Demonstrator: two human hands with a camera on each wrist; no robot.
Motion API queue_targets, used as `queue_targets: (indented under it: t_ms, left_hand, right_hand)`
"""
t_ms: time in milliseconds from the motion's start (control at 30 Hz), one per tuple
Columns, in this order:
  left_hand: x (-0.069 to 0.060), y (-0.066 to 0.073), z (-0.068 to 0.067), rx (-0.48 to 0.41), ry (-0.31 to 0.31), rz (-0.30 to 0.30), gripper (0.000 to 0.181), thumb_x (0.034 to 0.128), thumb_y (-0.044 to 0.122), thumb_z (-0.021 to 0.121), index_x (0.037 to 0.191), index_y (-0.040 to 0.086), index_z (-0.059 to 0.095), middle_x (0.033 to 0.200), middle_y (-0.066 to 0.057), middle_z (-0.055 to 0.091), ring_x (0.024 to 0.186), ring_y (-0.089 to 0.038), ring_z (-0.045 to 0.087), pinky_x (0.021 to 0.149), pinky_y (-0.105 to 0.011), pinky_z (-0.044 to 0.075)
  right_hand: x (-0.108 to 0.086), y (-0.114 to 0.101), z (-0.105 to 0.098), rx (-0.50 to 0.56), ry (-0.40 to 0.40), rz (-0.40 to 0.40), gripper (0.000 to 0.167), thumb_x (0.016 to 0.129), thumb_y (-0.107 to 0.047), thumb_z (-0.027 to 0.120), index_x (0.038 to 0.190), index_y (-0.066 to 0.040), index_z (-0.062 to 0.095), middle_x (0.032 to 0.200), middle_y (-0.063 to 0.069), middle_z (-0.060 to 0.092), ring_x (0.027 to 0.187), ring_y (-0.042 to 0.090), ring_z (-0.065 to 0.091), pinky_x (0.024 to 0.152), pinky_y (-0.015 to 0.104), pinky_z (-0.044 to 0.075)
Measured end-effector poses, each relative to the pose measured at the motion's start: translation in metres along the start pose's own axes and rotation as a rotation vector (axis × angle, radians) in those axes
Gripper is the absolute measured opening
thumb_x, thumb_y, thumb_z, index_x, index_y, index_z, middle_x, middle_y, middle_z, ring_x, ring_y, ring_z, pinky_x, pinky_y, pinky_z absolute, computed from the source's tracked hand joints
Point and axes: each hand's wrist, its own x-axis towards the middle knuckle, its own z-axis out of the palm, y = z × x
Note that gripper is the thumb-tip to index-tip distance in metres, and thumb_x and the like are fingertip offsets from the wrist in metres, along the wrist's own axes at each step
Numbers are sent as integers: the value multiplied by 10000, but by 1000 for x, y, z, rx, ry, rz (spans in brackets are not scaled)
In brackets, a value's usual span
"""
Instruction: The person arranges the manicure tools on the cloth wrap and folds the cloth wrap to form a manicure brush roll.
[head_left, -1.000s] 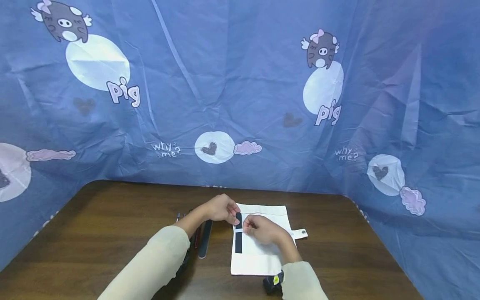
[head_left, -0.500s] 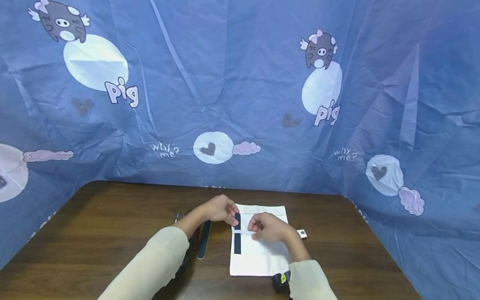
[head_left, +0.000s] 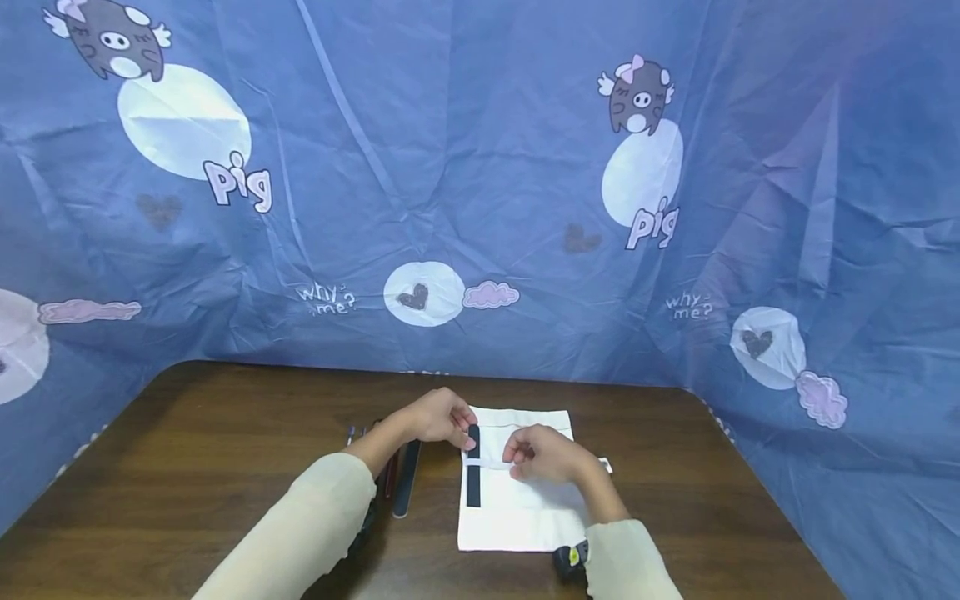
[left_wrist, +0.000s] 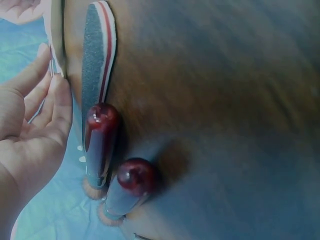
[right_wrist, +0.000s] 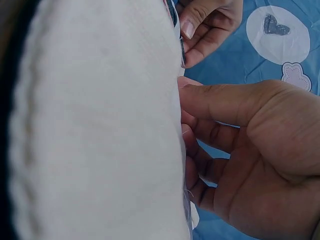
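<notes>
A white cloth pouch (head_left: 517,530) lies spread on the table. Upright along its left side is a black nail file (head_left: 473,487), crossed by a white elastic band (head_left: 491,464). My left hand (head_left: 442,417) pinches the file's upper end at the pouch's left edge; in the left wrist view thumb and fingers (left_wrist: 61,97) meet there. My right hand (head_left: 551,455) pinches the band between thumb and fingers and holds it out to the right. In the right wrist view the cloth hides my right fingertips, and the band is not visible there.
Left of the pouch lies a grey nail file (head_left: 407,482) with a white-and-red layered edge. Beside it are two brushes with dark red rounded ends (left_wrist: 102,120). A snap tab (head_left: 606,465) sticks out at the pouch's right. The wooden table (head_left: 247,467) ends at a blue printed curtain (head_left: 480,183).
My right hand has moved right, drawing the elastic band out from beside the black nail file. My left hand keeps its place at the file's upper end.
</notes>
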Motion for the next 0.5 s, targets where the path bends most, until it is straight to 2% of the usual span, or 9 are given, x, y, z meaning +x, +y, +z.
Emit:
queue_targets:
  t_ms: [300, 500]
  left_hand:
    - [-3, 0, -2, 22, 14, 17, 309, 787, 139, 900, 1038, 21, 766, 853, 20, 707, 810, -102, 625, 759, -259, 531]
    - [-6, -1, -6, 0, 26, 23, 325, 803, 130, 887, 1075, 3, 760, 882, -1, 714, 822, -109, 631, 759, -268, 536]
  right_hand:
    - [1, -1, 3, 25, 4, 26, 132, 868, 21, 751, 896, -89, 684, 756, -49, 571, 744, 105, 523, 720, 276, 426]
    - [1, 0, 5, 53, 4, 22, 131, 865, 26, 746, 889, -74, 664, 747, -44, 554, 730, 99, 515, 700, 257, 420]
